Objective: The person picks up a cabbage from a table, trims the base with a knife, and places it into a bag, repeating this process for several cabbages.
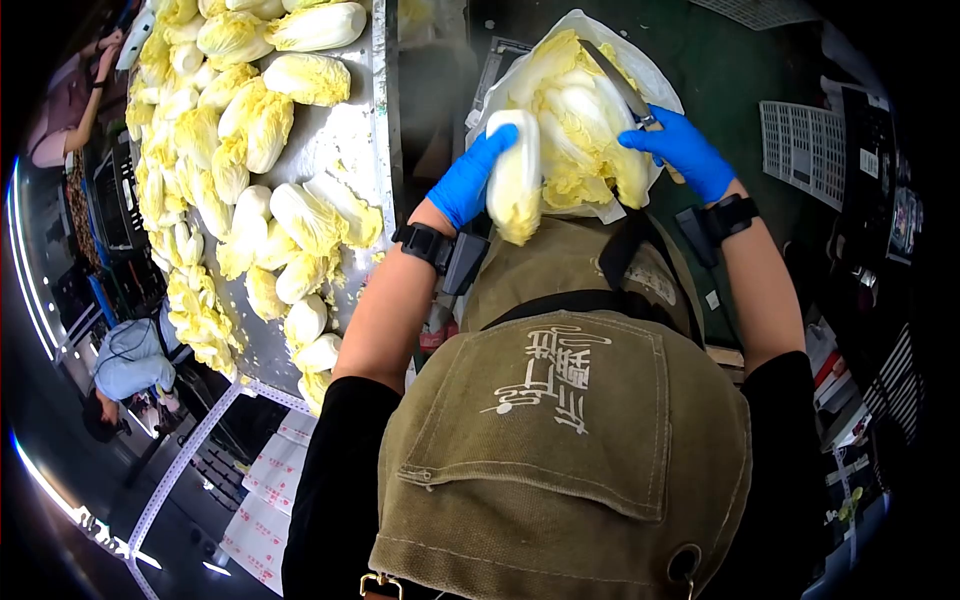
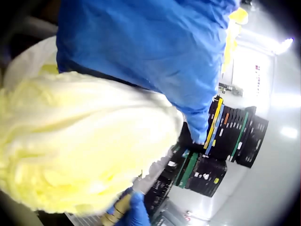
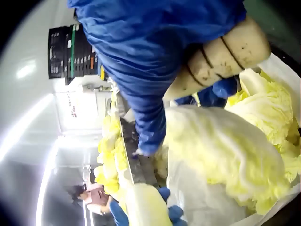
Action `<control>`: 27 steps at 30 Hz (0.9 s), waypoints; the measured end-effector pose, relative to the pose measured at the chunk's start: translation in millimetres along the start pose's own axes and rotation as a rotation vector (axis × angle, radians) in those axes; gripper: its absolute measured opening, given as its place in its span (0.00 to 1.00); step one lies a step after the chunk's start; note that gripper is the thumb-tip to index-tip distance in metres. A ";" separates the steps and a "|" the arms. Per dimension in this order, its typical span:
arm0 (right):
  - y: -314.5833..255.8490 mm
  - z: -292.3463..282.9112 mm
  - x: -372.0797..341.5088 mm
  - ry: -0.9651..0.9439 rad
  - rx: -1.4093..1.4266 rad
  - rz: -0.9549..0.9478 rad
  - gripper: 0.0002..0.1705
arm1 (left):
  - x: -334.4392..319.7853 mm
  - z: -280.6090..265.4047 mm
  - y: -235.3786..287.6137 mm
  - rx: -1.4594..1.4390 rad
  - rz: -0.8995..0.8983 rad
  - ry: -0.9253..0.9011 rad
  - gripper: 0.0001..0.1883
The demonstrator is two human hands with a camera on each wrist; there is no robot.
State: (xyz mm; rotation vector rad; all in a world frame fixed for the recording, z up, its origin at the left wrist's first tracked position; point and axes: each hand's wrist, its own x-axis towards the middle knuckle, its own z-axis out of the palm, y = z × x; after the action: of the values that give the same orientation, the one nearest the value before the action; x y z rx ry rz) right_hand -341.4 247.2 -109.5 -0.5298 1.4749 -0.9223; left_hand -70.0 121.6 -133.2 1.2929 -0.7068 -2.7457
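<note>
"Head view?"
"Left hand (image 1: 470, 182) grips a cabbage (image 1: 515, 175); right hand (image 1: 692, 152) grips a knife (image 1: 628, 97); a white bag (image 1: 658, 80) between them."
"Left wrist?"
"Cabbage against the left hand."
"Right wrist?"
"Handle (image 3: 225, 54) in right hand, another cabbage (image 3: 225, 150) near it."

In the upper centre, bagged cabbages (image 1: 575, 125) and the slanting knife (image 1: 615, 78) blocked the way between your left hand (image 1: 470, 180), with its held cabbage (image 1: 515, 180), and your right hand (image 1: 690, 152). You had a gap between the bag (image 1: 655, 85) and the worktop's edge (image 1: 381, 110); at upper right, room opened before a pale grille (image 1: 803, 150).
</note>
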 end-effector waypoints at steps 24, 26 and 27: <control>-0.6 57.2 -26.1 -0.073 0.331 -0.081 0.30 | -8.2 38.4 2.1 0.183 0.283 -0.033 0.30; 5.3 40.2 -21.3 -0.064 0.131 -0.081 0.28 | -17.6 24.4 6.8 0.247 0.160 -0.084 0.29; 8.4 30.8 -18.2 -0.059 0.053 -0.055 0.28 | -20.7 17.1 5.7 0.250 0.121 -0.119 0.32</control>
State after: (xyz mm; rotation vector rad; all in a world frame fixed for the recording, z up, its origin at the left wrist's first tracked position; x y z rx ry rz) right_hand -307.4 259.3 -102.9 -0.5563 1.3857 -0.9780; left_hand -70.0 127.5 -106.4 1.0865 -1.1299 -2.7214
